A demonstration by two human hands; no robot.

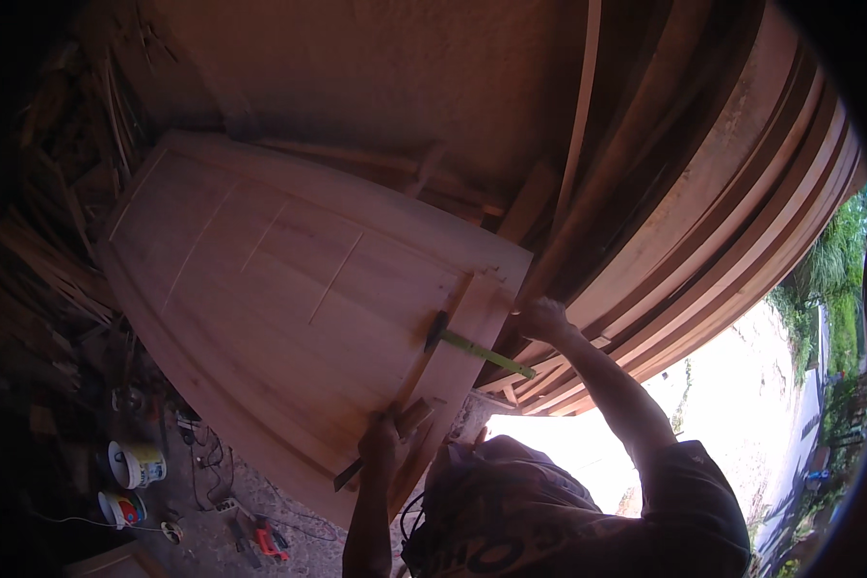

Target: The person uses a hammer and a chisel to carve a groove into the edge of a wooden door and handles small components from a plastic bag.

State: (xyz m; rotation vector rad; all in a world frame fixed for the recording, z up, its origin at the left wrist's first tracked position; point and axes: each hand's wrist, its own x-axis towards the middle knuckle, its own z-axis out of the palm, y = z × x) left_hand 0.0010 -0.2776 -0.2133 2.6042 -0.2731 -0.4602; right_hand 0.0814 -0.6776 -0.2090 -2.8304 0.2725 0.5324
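Observation:
A large pale wooden door panel [289, 279] lies slantwise in front of me. Across its near right end runs a wooden strip [462, 323]. My left hand [380, 443] is closed round a tool with a wooden block-like part [414, 418] and a dark flat blade [348, 475]; its exact kind is unclear. On the strip, between my hands, rests a square with a black stock [435, 330] and a yellow-green blade [486, 354] that reaches past the panel's edge. My right hand [546, 320] is at the panel's right edge, fingers curled; what they grip is hidden.
Long boards [713, 222] lean in a stack at the right. Wood offcuts [53, 260] pile up at the left. On the floor at lower left are white buckets [137, 465], cables and a red tool [271, 539]. Bright outdoor ground [732, 385] shows at right.

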